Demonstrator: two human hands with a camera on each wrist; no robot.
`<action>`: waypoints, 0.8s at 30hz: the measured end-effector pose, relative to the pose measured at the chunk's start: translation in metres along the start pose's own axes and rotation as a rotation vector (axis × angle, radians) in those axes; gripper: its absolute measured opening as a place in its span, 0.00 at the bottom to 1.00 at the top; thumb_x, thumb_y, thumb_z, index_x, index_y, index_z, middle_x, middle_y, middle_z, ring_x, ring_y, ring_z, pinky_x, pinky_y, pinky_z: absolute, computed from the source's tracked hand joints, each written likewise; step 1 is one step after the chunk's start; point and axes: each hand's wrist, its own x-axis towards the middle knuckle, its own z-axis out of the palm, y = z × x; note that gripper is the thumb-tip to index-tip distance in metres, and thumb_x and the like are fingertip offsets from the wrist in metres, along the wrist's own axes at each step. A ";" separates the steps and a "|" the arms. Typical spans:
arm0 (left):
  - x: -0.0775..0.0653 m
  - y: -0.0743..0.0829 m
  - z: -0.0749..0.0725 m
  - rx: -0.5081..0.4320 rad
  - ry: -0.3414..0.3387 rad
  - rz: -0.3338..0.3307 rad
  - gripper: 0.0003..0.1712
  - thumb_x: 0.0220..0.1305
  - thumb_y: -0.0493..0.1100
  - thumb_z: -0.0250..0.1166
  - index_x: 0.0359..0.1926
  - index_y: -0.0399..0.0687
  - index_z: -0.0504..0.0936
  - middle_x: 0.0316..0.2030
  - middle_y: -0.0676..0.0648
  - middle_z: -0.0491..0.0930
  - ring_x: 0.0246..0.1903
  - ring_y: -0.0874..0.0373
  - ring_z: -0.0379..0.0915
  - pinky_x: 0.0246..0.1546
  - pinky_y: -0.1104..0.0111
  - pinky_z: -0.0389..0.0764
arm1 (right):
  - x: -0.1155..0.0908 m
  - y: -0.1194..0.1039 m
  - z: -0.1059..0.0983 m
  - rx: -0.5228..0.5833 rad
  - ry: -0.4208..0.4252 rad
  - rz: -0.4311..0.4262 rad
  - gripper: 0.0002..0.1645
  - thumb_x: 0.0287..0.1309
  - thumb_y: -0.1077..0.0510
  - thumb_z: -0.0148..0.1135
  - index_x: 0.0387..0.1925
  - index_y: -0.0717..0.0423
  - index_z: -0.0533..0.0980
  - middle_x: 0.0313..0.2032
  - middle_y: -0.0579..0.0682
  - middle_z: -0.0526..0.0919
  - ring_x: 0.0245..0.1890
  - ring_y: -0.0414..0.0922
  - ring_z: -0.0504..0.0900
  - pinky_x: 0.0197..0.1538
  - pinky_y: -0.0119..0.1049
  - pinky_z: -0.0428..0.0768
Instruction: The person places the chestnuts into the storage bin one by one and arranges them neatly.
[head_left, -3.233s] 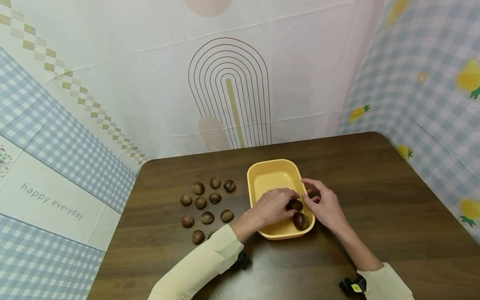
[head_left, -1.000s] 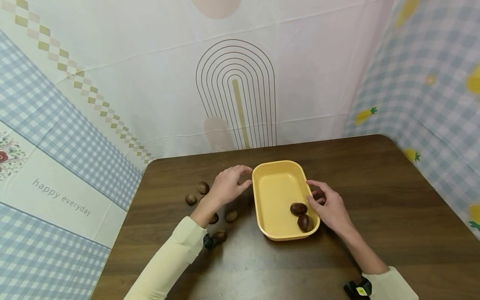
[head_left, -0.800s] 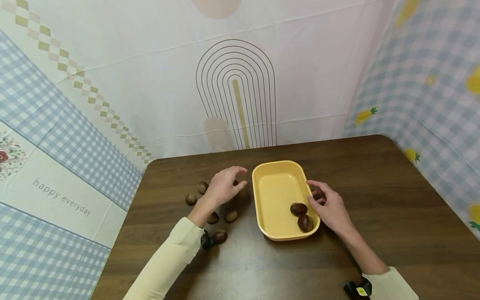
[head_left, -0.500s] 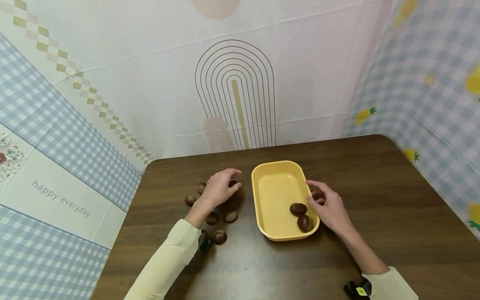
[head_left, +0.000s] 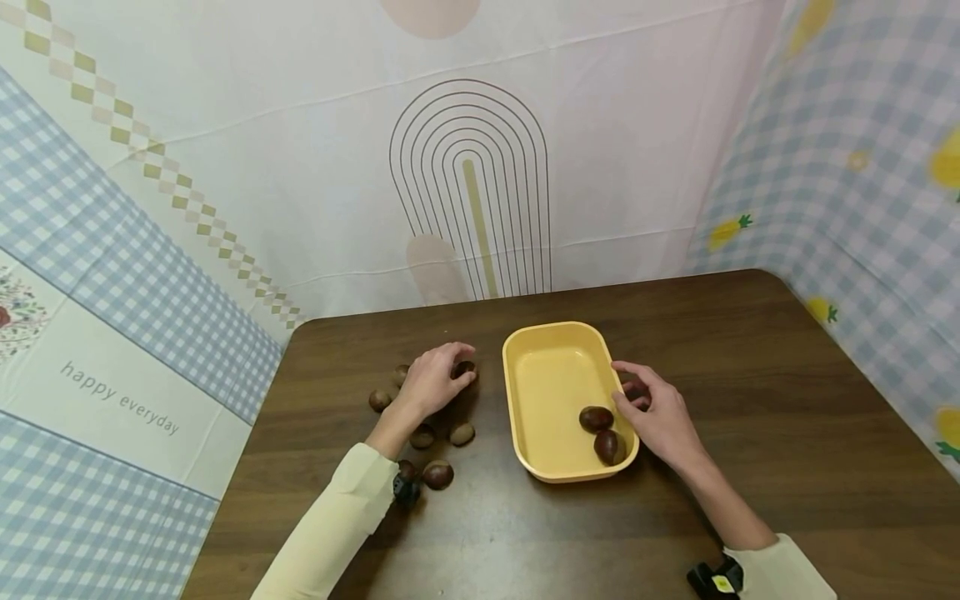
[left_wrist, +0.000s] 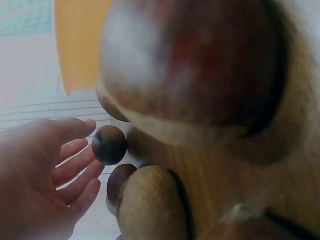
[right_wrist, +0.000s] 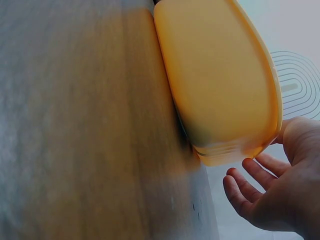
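Well, the person's left hand (head_left: 431, 382) is hovering at a chestnut (head_left: 467, 369) while the right hand (head_left: 660, 412) is touching a yellow tub (head_left: 555, 387).

From where I'm standing, the left fingers are curving loosely, released rather than clenched, and that chestnut is sitting between thumb and forefinger; whether they are touching it, I cannot tell. Other chestnuts (head_left: 462, 433) are lying on the brown table (head_left: 495, 542) to the left of those fingers and nearer the person, some partly hidden by the hand and wrist. The tub is standing between the two hands, a little apart from the left fingers. The right fingers are resting relaxed against its right rim, and just left of them two glossy chestnuts (head_left: 609, 447) are lying together inside.
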 end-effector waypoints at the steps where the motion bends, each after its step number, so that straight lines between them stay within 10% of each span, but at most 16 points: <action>1: 0.000 0.000 0.000 0.002 -0.001 -0.002 0.23 0.71 0.44 0.74 0.63 0.45 0.83 0.58 0.46 0.85 0.55 0.49 0.83 0.57 0.52 0.82 | 0.000 0.000 0.000 -0.001 0.000 0.001 0.27 0.72 0.65 0.66 0.70 0.57 0.75 0.47 0.60 0.87 0.38 0.50 0.84 0.40 0.31 0.81; 24: -0.002 -0.007 0.010 0.017 -0.003 -0.041 0.25 0.68 0.46 0.76 0.63 0.47 0.83 0.56 0.47 0.85 0.54 0.49 0.82 0.57 0.51 0.82 | 0.000 0.001 0.000 0.006 0.000 -0.003 0.27 0.72 0.64 0.66 0.70 0.57 0.75 0.46 0.60 0.87 0.36 0.50 0.84 0.39 0.32 0.81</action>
